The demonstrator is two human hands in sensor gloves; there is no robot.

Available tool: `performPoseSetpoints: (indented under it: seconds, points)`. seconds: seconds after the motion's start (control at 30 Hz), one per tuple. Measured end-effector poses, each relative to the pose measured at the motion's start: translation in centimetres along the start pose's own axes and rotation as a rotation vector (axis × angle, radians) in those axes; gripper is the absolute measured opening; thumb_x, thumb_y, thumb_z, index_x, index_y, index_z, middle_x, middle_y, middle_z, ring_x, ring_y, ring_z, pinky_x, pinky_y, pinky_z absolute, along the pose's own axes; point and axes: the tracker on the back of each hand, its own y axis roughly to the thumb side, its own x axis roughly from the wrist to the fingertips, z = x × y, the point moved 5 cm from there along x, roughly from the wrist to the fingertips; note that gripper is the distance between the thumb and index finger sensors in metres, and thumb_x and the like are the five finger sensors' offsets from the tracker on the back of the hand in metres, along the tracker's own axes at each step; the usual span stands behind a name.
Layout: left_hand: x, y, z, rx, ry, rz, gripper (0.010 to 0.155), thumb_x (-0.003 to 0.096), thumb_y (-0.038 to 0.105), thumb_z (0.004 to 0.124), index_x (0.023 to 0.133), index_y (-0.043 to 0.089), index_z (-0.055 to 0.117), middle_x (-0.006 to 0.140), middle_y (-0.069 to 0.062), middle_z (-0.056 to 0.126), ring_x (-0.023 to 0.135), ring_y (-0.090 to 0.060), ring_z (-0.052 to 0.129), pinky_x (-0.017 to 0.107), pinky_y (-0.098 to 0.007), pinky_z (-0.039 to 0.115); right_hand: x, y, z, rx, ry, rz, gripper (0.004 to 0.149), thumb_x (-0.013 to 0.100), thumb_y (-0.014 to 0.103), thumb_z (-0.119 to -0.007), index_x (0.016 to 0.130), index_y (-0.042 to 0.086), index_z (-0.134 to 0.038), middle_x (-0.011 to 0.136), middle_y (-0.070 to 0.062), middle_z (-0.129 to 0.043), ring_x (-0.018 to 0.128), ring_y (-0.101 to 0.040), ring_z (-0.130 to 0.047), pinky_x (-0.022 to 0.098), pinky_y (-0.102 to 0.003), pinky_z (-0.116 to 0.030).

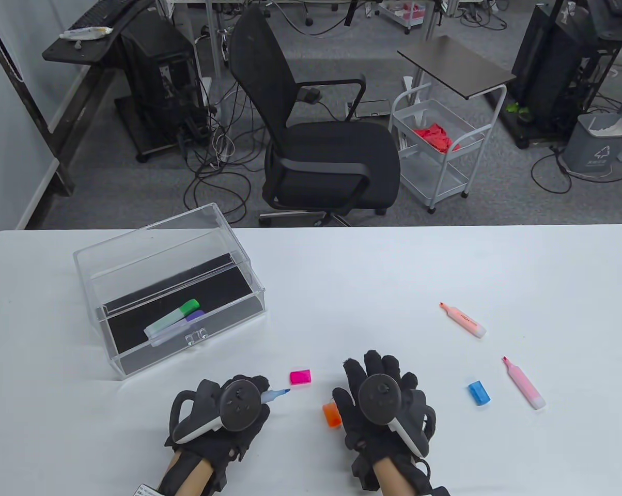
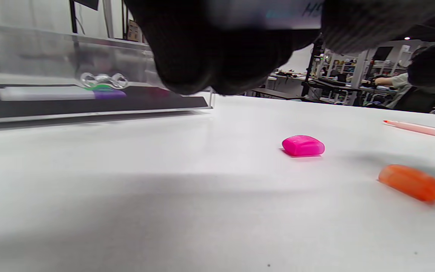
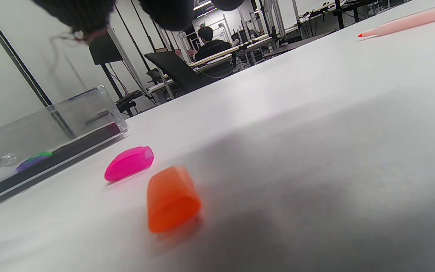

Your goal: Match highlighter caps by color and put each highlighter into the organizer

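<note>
Most of the blue highlighter [image 1: 275, 396] is hidden inside the left hand [image 1: 220, 413], only its tip showing, while the tracker covers the right hand [image 1: 381, 408], so its palm and whatever lies beneath cannot be told.

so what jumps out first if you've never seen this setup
Two black gloved hands at the near table edge: the left hand grips an uncapped blue highlighter, the right hand lies flat beside an orange cap. A pink cap sits between them, a blue cap to the right. The clear organizer, left, holds two capped highlighters.
</note>
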Motion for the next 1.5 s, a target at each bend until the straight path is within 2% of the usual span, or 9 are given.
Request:
performPoseSetpoints:
  seconds: [0.17,0.57,0.67,0.83,1.0,1.17,1.27,1.37,1.5]
  points:
    - [-0.9,-0.2,-0.5,-0.026,0.096,-0.058,0.061,0.0484,0.052,0.066,0.101,0.028,0.046,0.093,0.004,0.066,0.065,-0.012,0.093,0.050,-0.029,0.089,0.1,0.1,-0.5,0.004,0.016,0.002,0.064,0.044,0.049,-0.072,0.102,0.028,-0.059,0.116,-0.010,-0.038,0.107,-0.039,-0.024,0.068,-0.072,-0.015]
    - [-1.7,-1.9,1.3,-0.036,0.137,-0.112,0.059,0.0473,0.051,0.069,0.100,0.029,0.055,0.092,0.002,0.072,0.061,-0.012,0.097,0.048,-0.028,0.093,0.1,1.5,-1.6,-0.026,0.042,0.037,0.064,0.044,0.050,-0.072,0.103,0.029,-0.058,0.116,-0.010,-0.037,0.106,-0.039,-0.024,0.068,-0.072,-0.016]
    - [-1.8,-2.5,1.9,-0.018,0.106,-0.137,0.059,0.0473,0.051,0.069,0.100,0.029,0.056,0.092,0.002,0.072,0.062,-0.012,0.098,0.048,-0.028,0.093,0.1,1.7,-0.9,-0.023,0.002,0.047,0.065,0.043,0.050,-0.073,0.103,0.029,-0.057,0.116,-0.009,-0.037,0.106,-0.039,-0.024,0.069,-0.072,-0.015]
    - [-1.9,-3.2,1.5,-0.010,0.127,-0.162,0.058,0.0470,0.050,0.070,0.100,0.029,0.059,0.092,0.001,0.074,0.062,-0.013,0.098,0.048,-0.029,0.093,0.4,1.5,0.9,-0.033,-0.044,0.041,0.066,0.043,0.050,-0.072,0.103,0.029,-0.056,0.116,-0.010,-0.035,0.106,-0.040,-0.023,0.069,-0.072,-0.015]
    - [-2.2,-3.6,1.1,-0.016,0.144,-0.171,0.057,0.0467,0.050,0.070,0.099,0.030,0.062,0.091,0.002,0.076,0.061,-0.013,0.099,0.048,-0.029,0.094,1.4,0.8,3.3,-0.130,-0.025,-0.017,0.068,0.043,0.051,-0.072,0.104,0.031,-0.050,0.117,-0.008,-0.029,0.107,-0.040,-0.021,0.070,-0.071,-0.014]
    - [-2.2,-4.5,1.2,-0.023,0.133,-0.193,0.057,0.0467,0.050,0.069,0.100,0.031,0.063,0.090,0.003,0.077,0.062,-0.013,0.099,0.048,-0.028,0.094,2.3,-1.7,7.1,-0.213,-0.081,-0.078,0.070,0.043,0.051,-0.074,0.104,0.031,-0.049,0.116,-0.012,-0.029,0.107,-0.041,-0.022,0.070,-0.072,-0.018]
    - [-2.1,-5.2,1.4,-0.028,0.124,-0.212,0.057,0.0467,0.051,0.069,0.100,0.031,0.063,0.090,0.002,0.077,0.061,-0.013,0.099,0.048,-0.029,0.094,2.6,-4.5,8.8,-0.210,-0.094,-0.152,0.071,0.042,0.050,-0.076,0.104,0.030,-0.049,0.116,-0.012,-0.029,0.107,-0.041,-0.024,0.071,-0.071,-0.018]
    - [-2.2,-5.6,1.4,-0.031,0.118,-0.224,0.057,0.0469,0.051,0.069,0.100,0.031,0.062,0.090,0.003,0.077,0.062,-0.013,0.099,0.048,-0.029,0.094,2.8,-7.7,9.4,-0.224,-0.094,-0.231,0.071,0.042,0.049,-0.078,0.104,0.030,-0.049,0.116,-0.012,-0.031,0.107,-0.041,-0.027,0.072,-0.071,-0.020]
    - [-2.2,-5.7,1.3,-0.036,0.120,-0.226,0.057,0.0469,0.051,0.068,0.100,0.032,0.062,0.089,0.005,0.077,0.062,-0.013,0.099,0.048,-0.029,0.094,2.8,-11.7,9.0,-0.244,-0.072,-0.341,0.073,0.042,0.049,-0.079,0.104,0.028,-0.048,0.116,-0.014,-0.034,0.106,-0.042,-0.032,0.072,-0.071,-0.024]
